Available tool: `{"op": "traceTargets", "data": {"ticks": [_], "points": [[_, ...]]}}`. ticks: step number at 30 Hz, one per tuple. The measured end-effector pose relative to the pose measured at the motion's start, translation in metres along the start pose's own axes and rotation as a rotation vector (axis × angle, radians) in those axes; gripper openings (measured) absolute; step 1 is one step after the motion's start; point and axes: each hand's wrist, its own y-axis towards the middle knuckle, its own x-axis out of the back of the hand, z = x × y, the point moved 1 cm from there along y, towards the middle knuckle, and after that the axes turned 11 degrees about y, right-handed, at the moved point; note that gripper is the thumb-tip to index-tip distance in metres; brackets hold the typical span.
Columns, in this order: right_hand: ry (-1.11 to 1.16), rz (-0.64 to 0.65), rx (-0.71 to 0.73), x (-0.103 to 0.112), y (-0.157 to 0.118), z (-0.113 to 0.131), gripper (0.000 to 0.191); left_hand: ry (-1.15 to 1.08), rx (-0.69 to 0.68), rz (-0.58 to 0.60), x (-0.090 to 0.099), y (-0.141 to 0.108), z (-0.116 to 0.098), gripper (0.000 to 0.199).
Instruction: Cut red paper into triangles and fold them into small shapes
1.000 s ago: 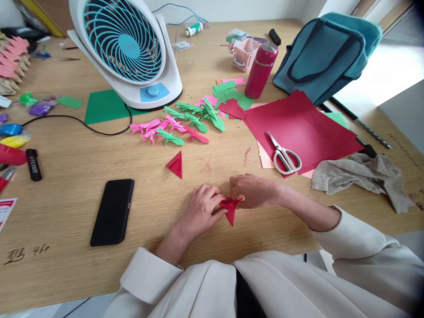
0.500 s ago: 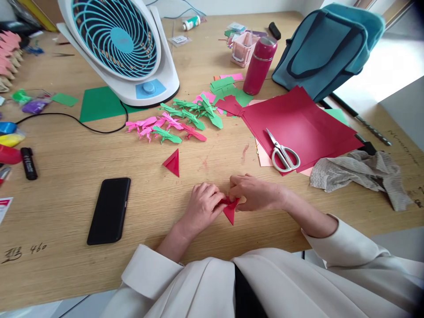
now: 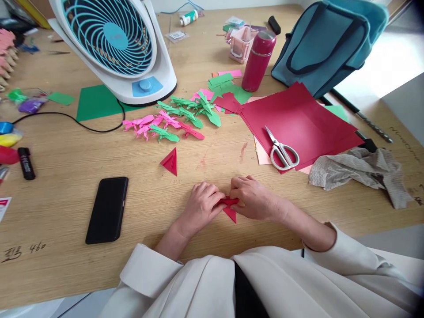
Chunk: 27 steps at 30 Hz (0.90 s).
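Note:
Between my two hands, close to the table's front edge, is a small piece of folded red paper (image 3: 231, 214), its pointed end aimed toward me. My left hand (image 3: 204, 204) pinches its left side. The right side is gripped by the curled fingers of my right hand (image 3: 253, 198), which cover part of the folds. A second folded red paper triangle (image 3: 170, 162) lies on the wood beyond my left hand. Farther back sits a group of green folded paper figures (image 3: 192, 110) and pink folded paper figures (image 3: 144, 125), with a red one (image 3: 192, 131) among them.
White-handled scissors (image 3: 282, 154) rest on red paper sheets (image 3: 298, 119) to the right, beside a crumpled grey cloth (image 3: 351, 170). A black phone (image 3: 107, 210) lies left. Behind stand a fan (image 3: 115, 39), a red bottle (image 3: 259, 62) and a blue bag (image 3: 326, 48).
My right hand has turned slightly and its fingers have drawn in over the paper. The paper's upper part now shows as a narrow folded band between both hands.

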Motion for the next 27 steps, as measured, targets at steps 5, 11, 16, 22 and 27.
{"op": "traceTargets", "data": {"ticks": [5, 11, 16, 22, 27], "points": [[-0.003, -0.021, -0.042, -0.001, -0.002, -0.003, 0.021, 0.01, 0.034, 0.0, -0.002, -0.001, -0.001, 0.016], [0.04, -0.061, -0.076, -0.004, -0.005, -0.005, 0.014, -0.007, 0.106, -0.036, -0.002, -0.005, -0.003, 0.01], [0.038, -0.103, -0.089, -0.004, -0.007, -0.004, 0.011, -0.005, 0.163, -0.091, 0.0, -0.009, -0.002, 0.007], [0.042, -0.143, -0.107, -0.002, -0.008, -0.002, 0.012, 0.005, 0.207, -0.13, 0.003, -0.014, 0.0, 0.008], [0.06, -0.18, -0.095, -0.004, -0.008, -0.002, 0.018, -0.008, 0.246, -0.134, 0.004, -0.017, 0.003, 0.006]]}}
